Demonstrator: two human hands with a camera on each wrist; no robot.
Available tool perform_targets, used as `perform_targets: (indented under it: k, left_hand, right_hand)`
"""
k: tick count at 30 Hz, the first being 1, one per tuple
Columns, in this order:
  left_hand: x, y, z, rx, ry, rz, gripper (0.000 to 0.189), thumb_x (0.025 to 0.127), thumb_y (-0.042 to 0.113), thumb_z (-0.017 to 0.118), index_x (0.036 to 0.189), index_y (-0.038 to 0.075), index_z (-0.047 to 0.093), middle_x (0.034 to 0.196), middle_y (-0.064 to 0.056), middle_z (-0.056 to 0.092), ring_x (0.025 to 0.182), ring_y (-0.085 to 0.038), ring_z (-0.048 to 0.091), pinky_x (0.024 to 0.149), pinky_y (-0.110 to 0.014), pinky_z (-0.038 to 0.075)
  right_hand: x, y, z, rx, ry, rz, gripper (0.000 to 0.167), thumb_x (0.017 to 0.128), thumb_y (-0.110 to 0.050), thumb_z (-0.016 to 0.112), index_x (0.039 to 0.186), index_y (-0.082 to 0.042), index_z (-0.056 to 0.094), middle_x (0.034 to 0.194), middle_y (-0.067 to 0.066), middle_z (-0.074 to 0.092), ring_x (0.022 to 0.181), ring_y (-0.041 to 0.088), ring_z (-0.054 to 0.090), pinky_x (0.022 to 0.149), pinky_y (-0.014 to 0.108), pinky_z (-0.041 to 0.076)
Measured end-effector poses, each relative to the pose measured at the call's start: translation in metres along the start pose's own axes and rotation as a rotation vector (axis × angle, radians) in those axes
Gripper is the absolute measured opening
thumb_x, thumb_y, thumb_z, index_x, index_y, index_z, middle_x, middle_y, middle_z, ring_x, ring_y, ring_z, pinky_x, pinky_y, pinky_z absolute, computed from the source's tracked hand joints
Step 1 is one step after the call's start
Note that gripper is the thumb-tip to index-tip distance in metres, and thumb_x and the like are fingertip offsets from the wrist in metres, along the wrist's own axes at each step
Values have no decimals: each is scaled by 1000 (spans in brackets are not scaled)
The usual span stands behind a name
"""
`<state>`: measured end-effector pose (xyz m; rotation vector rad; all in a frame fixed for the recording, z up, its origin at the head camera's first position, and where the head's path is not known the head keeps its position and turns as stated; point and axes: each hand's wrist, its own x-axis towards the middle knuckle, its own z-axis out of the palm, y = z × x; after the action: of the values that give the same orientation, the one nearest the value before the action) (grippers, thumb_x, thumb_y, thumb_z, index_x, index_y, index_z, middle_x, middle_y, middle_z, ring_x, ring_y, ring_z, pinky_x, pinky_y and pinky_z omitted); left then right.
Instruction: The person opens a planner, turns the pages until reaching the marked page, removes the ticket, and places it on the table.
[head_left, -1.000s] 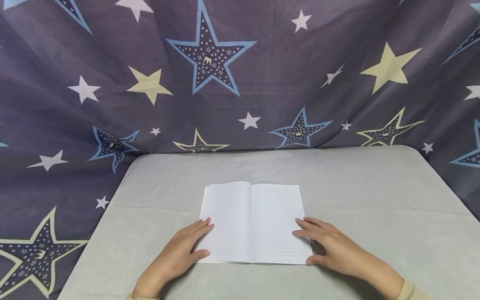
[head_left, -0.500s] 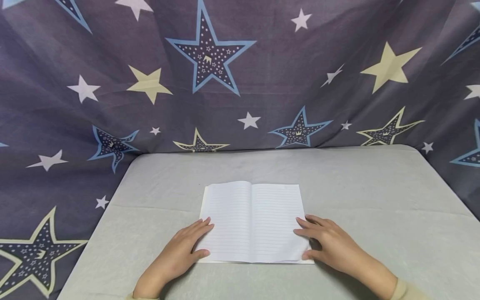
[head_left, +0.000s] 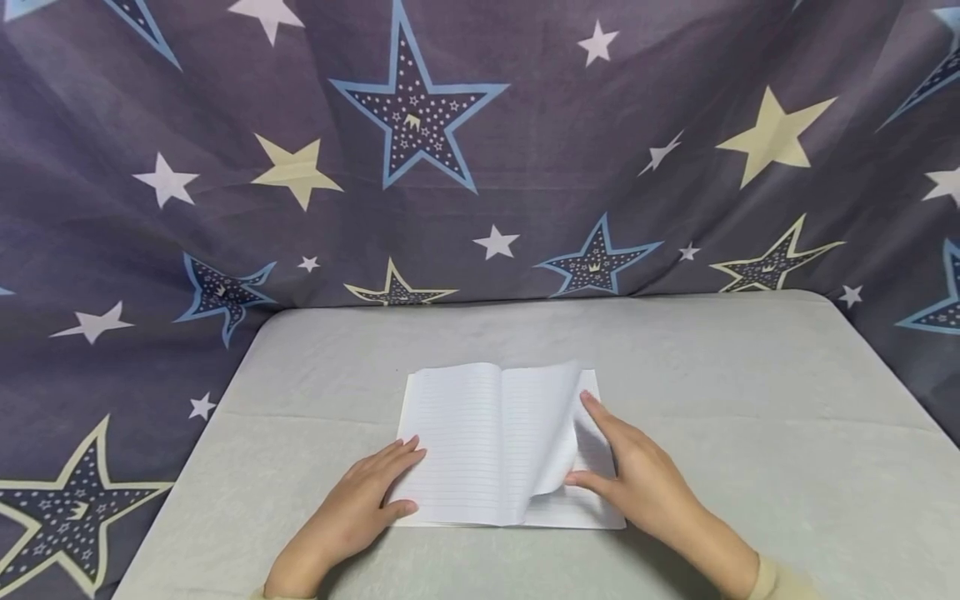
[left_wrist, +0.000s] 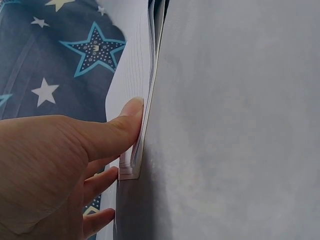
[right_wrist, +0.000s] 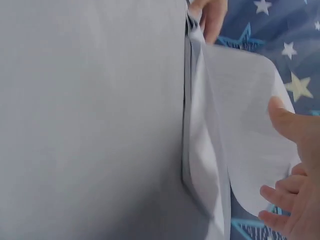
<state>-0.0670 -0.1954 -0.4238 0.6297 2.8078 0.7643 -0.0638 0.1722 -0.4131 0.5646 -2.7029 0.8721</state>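
An open notebook [head_left: 457, 450] with lined white pages lies on the light grey surface. My left hand [head_left: 356, 504] rests on its left side, thumb and fingertips on the page near the edge. In the left wrist view the thumb of my left hand [left_wrist: 75, 155] presses the stacked page edges [left_wrist: 132, 65]. One right-hand page [head_left: 558, 433] is lifted and curls over toward the spine. My right hand [head_left: 648, 475] is at that page's outer side, thumb and fingers spread apart. In the right wrist view my right hand [right_wrist: 300, 165] has the raised page [right_wrist: 250, 115] beside it, without a visible pinch.
The padded grey surface [head_left: 330, 358] extends around the notebook. A dark curtain [head_left: 525, 142] printed with stars hangs behind it and along both sides.
My right hand has moved left and slightly up from the right edge, and a page has lifted and curled leftward with it. The left hand has stayed in place.
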Motion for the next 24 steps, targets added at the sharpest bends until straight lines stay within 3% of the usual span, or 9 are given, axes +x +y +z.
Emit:
perform_targets:
  k: [6, 14, 24]
  left_hand:
    - [0, -1, 1, 3, 1, -8, 64, 86, 22, 75, 144, 9, 51, 155, -6, 40, 144, -30, 33, 114, -58, 27]
    - [0, -2, 1, -18, 6, -3, 62, 88, 24, 74, 144, 11, 51, 156, -5, 39, 144, -31, 32, 113, -59, 27]
    - [-7, -16, -10, 12, 102, -80, 53, 91, 12, 71, 140, 5, 55, 148, -10, 49, 137, -35, 43, 109, -58, 35]
  right_hand:
    - [0, -27, 21, 36, -33, -61, 84, 74, -33, 86, 143, -1, 50, 139, 14, 57, 122, 34, 58, 101, 51, 46]
    - [-4, -54, 35, 79, -235, -150, 73, 88, -49, 69, 147, -13, 48, 151, 2, 46, 130, 23, 52, 104, 45, 44]
    - [-9, -61, 42, 42, -427, -248, 67, 91, -49, 66, 143, -9, 52, 154, 10, 41, 135, 25, 47, 106, 47, 42]
